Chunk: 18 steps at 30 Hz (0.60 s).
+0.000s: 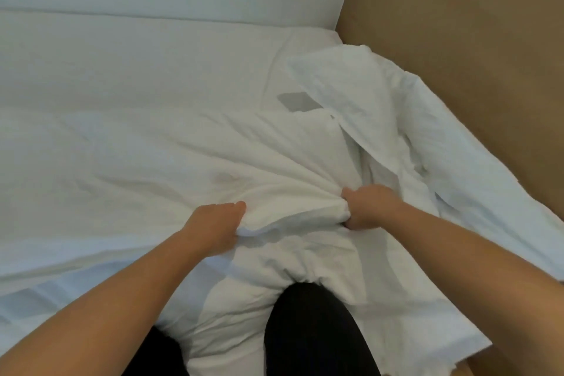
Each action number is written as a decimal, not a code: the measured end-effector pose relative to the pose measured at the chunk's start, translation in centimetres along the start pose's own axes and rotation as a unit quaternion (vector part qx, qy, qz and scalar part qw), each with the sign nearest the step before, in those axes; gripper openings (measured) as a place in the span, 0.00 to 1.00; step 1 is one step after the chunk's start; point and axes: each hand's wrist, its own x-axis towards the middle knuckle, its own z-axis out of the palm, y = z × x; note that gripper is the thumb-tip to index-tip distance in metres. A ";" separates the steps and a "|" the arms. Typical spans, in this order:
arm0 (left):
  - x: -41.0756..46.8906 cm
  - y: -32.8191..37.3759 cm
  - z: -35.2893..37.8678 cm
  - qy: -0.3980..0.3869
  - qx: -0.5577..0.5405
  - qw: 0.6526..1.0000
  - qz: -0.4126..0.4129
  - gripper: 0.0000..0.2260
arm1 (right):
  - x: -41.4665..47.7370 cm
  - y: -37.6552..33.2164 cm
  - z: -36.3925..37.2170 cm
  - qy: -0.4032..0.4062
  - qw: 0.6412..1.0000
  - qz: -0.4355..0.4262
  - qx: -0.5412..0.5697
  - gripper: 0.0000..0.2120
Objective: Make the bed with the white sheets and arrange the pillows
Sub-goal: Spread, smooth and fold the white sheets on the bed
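The left hand's (213, 224) fingertips lie hidden under a sheet (152, 146) fold; the right hand's (370, 207) fingers curl out of sight. A grey patch (300, 102), centre right, is perhaps a label. The bed (122, 55) runs off the left edge.

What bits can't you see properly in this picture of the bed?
Head view only.
Left hand fingertips: tucked under the white sheet it grips.
Right hand fingertips: curled into the same bunch.
Grey patch: too blurred to identify.
Pillows: indistinguishable among white folds.
Left side of the bed: cut off by the edge.
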 end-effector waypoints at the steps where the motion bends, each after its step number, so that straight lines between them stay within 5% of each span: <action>1: -0.3 -0.1 0.0 0.000 0.016 1.000 0.003 0.10 | -0.7 -0.6 1.2 -0.038 0.999 -0.004 0.036 0.31; 5: -2.0 -1.3 -0.7 -0.022 0.059 0.998 0.026 0.14 | -3.4 -0.5 1.9 -0.203 0.934 0.004 0.296 0.18; 8: -2.7 -1.3 -0.4 -0.182 0.004 0.983 0.036 0.22 | -4.9 -0.1 1.9 -0.228 0.897 0.020 0.377 0.23; 10: -1.9 -1.2 -0.5 -0.221 -0.060 0.973 0.005 0.22 | -4.1 0.0 0.9 -0.103 0.915 0.023 0.388 0.18; 13: 0.4 -0.1 -1.7 -0.152 -0.140 0.978 -0.015 0.19 | -2.8 1.8 -1.1 0.218 0.916 0.065 0.331 0.08; 15: 2.4 1.5 -2.9 -0.081 -0.212 0.974 -0.016 0.15 | -2.2 3.7 -1.7 0.364 0.868 0.086 0.328 0.05; 18: 6.6 4.9 -5.1 -0.022 -0.379 0.924 -0.036 0.11 | -0.9 8.3 -2.1 0.454 0.750 0.121 0.465 0.03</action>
